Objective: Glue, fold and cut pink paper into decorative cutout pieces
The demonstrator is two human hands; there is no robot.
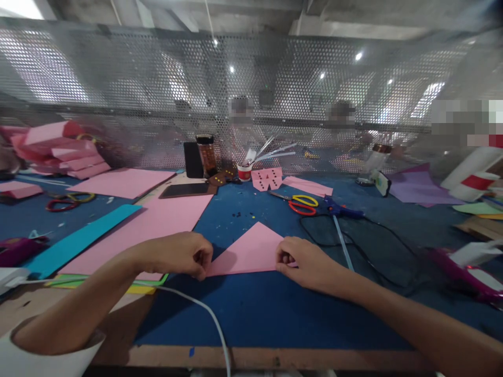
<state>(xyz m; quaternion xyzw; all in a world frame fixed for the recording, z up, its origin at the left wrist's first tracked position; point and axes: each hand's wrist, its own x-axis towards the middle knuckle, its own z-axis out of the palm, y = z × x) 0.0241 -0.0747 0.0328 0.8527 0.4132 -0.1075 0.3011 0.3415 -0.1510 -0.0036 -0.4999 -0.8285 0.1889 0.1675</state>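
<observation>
A pink sheet of paper [248, 250] lies on the blue table in a triangular shape, its peak pointing away from me and its straight edge towards me. At the triangle's left corner, my left hand [187, 255] is closed with thumb and fingers pinching the paper. My right hand [298, 257] has its fingers curled over the right corner, hiding that end of the paper. Just beyond the paper, small dark scraps [237, 214] are scattered on the table.
Scissors [302, 204] and a blue glue gun [341, 209] with its cord lie beyond my right hand. Larger pink sheets [157, 220] and a teal strip [86, 238] are on the left. A white cable [204, 303] crosses before me. Behind stand a paper cup [244, 173] and a perforated metal screen [275, 78].
</observation>
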